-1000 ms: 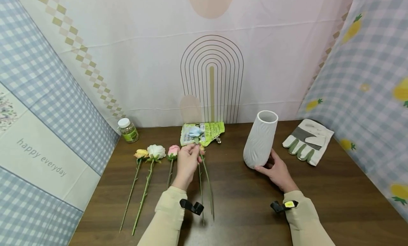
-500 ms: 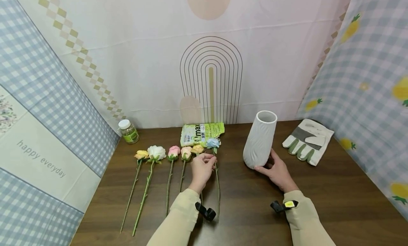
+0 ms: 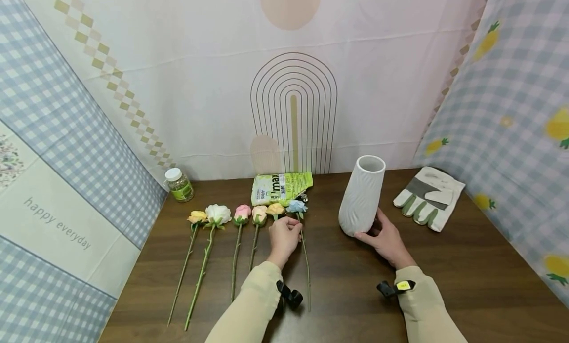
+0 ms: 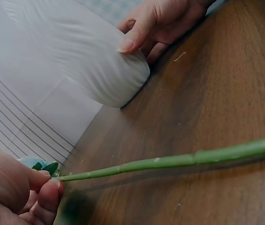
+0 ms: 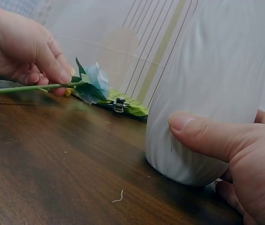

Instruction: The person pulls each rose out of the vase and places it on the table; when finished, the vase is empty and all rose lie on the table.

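Observation:
Thumb and fingers of my left hand point(image 3: 284, 237) pinch the stem point(image 4: 170, 162) of a light blue artificial rose point(image 3: 296, 206), just below its bloom. In the right wrist view, the blue bloom point(image 5: 94, 83) sits close above the tabletop. My right hand point(image 3: 387, 242) grips the base of a white ribbed vase point(image 3: 362, 199), thumb on the near side; some fingers are hidden behind it. The vase stands upright on the table. Left of the blue rose lies a yellow-orange rose point(image 3: 275, 209), its stem mostly hidden by my left hand and sleeve.
Further left lie a peach rose point(image 3: 259, 214), a pink rose point(image 3: 242, 213), a white rose point(image 3: 218, 214) and a yellow rose point(image 3: 197, 216). Behind them are a green-and-white packet point(image 3: 282, 187) with a metal clip and a white-capped jar point(image 3: 180, 185). A work glove point(image 3: 429, 197) lies right of the vase.
My left hand has carried the blue rose right from over the packet, then slightly back toward me, lowering it beside the yellow-orange rose. My right hand and the vase have stayed put.

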Available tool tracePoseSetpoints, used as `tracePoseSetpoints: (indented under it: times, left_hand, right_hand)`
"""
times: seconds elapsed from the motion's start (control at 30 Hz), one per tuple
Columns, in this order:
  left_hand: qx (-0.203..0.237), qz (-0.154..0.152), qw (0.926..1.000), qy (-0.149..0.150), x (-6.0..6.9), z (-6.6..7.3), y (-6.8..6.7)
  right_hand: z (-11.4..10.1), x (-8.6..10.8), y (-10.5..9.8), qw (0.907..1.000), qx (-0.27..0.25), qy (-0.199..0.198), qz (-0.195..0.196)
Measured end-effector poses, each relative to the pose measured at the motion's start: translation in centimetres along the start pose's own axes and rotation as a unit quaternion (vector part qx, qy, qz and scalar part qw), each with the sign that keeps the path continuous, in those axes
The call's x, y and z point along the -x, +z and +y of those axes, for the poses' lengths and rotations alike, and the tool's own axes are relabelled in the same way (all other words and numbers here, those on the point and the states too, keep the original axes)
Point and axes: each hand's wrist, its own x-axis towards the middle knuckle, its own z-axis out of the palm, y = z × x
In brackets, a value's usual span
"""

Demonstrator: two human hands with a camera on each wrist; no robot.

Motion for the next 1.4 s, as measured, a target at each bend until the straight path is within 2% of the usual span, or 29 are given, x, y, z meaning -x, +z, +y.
tracePoseSetpoints:
  times: [0.2,0.97,1.2,1.4]
  left_hand:
    - [-0.019,0.000,0.9998,0.004,-0.12,0.20,-0.06]
    - [-0.032,-0.013,0.9987,-0.037,-0.47,0.06,-0.02]
    - [-0.037,-0.009,0.9988,-0.031,-0.65,-0.17,-0.01]
    - [-0.032,-0.014,0.9987,-0.038,-0.72,-0.31,-0.01]
  right_hand:
    - [-1.00,0.27,-0.04,1.0000,-0.002,0.002,0.000]
    - [-0.85,0.27,-0.04,0.9999,-0.007,0.007,0.002]
    - [-1.00,0.29,-0.04,0.9999,-0.016,0.002,0.001]
    - [-0.97,0.31,-0.04,0.9999,-0.014,0.001,0.000]
